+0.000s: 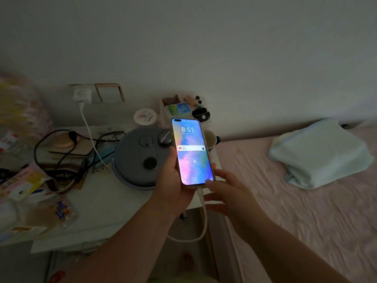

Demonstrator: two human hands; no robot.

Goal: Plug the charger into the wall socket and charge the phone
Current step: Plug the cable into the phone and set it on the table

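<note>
Holding the slim, glossy, lit-screen phone at frame centre by its long edges in the left hand, right hand loosely spread beside the soft white cable plugged below; probably light, slippery, fragile glass, so gripping the sides.

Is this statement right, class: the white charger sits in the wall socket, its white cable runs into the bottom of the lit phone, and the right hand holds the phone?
Wrong in one respect: the head view shows the left hand holding the lit phone, while the right hand hovers open beside its lower edge. The white charger is in the wall socket, and its white cable enters the phone's bottom.
</note>
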